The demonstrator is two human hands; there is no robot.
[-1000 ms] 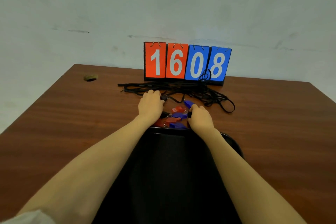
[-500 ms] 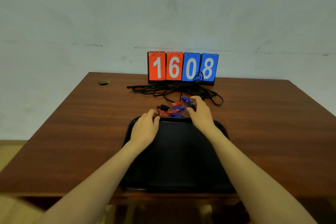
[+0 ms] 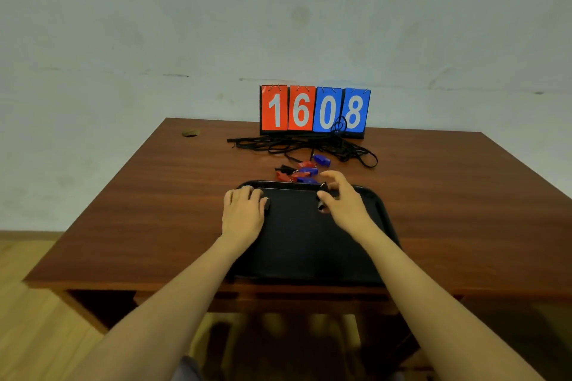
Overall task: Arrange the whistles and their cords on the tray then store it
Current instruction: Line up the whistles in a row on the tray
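Note:
A black tray (image 3: 382,213) lies at the near edge of the brown table (image 3: 154,210). My left hand (image 3: 243,215) rests over the tray's far left part, fingers curled, thumb against a small black whistle (image 3: 266,205). Over the far right part my right hand (image 3: 343,202) has its fingers spread, and a small dark whistle (image 3: 321,206) shows just under its thumb. Red and blue whistles (image 3: 301,172) lie in a loose pile just beyond the tray. A single blue whistle (image 3: 322,160) lies farther back. Tangled black cords (image 3: 294,145) stretch across the table behind them.
A flip scoreboard (image 3: 315,110) reading 1608 stands at the table's back edge against the wall. A round cable hole (image 3: 190,133) is at the back left corner. Wooden floor (image 3: 37,303) shows to the left below the table.
Both hands drew back from the whistle pile onto the tray, each with a small black whistle. The camera view pulled back, showing the whole table.

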